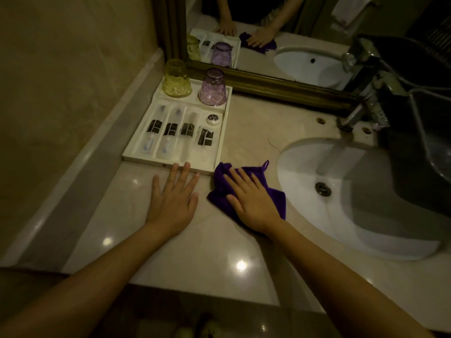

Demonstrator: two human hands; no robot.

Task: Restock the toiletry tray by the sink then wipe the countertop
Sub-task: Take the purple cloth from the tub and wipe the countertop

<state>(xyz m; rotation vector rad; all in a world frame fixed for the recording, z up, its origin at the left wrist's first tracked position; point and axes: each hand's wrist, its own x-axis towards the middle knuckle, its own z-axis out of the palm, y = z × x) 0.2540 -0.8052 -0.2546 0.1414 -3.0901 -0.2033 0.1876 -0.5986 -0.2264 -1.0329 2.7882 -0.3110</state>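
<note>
A white toiletry tray [220,140] sits at the back left of the marble countertop [200,242]. It holds several wrapped toiletry packets [172,130], a small round tin [214,119], an upturned yellow glass [176,78] and an upturned purple glass [212,87]. My left hand [172,197] lies flat on the counter, fingers spread, fingertips touching the tray's front edge. My right hand [251,198] presses flat on a purple cloth [275,198] just right of the tray's front corner.
A white oval sink [361,215] lies to the right, with a chrome faucet [358,118] over it. A framed mirror [268,86] runs along the back. A dark container [419,142] stands at the far right. A tiled wall borders the left.
</note>
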